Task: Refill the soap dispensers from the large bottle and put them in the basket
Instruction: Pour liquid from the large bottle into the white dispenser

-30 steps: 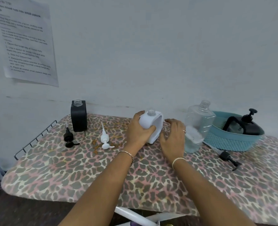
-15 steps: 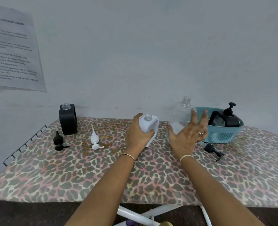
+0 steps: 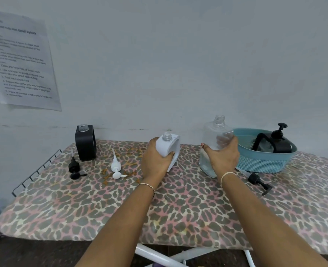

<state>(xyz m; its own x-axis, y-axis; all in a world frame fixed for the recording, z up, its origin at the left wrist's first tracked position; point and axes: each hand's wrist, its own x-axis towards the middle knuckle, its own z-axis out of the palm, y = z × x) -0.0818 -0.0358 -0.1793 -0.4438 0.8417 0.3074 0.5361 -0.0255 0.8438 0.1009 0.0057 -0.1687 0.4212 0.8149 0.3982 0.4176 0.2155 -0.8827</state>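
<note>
Since half a second ago my right hand (image 3: 223,157) has left the air, where it hung with fingers spread, and closed around the large clear bottle (image 3: 215,145). Thumb lies on the near face, fingers wrap the far side, and they show through the plastic. It stands upright on the leopard-print board (image 3: 178,209), cap off, with a little clear liquid in the bottom, just beside the teal basket (image 3: 263,162).

My left hand (image 3: 156,160) keeps its grip on the white dispenser (image 3: 169,146), curled round its body. That dispenser is uncapped too, its base on the board, and leans slightly.

Left of it lies the white pump (image 3: 116,167) on its side. Further left lies a black pump (image 3: 75,168), and behind that stands the black dispenser (image 3: 85,142) with its neck open, close to the wall. Another black pump (image 3: 257,181) lies on the board near the basket's front edge, to the right of my right wrist. Inside the basket sits a dark dispenser with its pump fitted (image 3: 274,141).

A printed sheet (image 3: 20,62) hangs on the wall at upper left.
</note>
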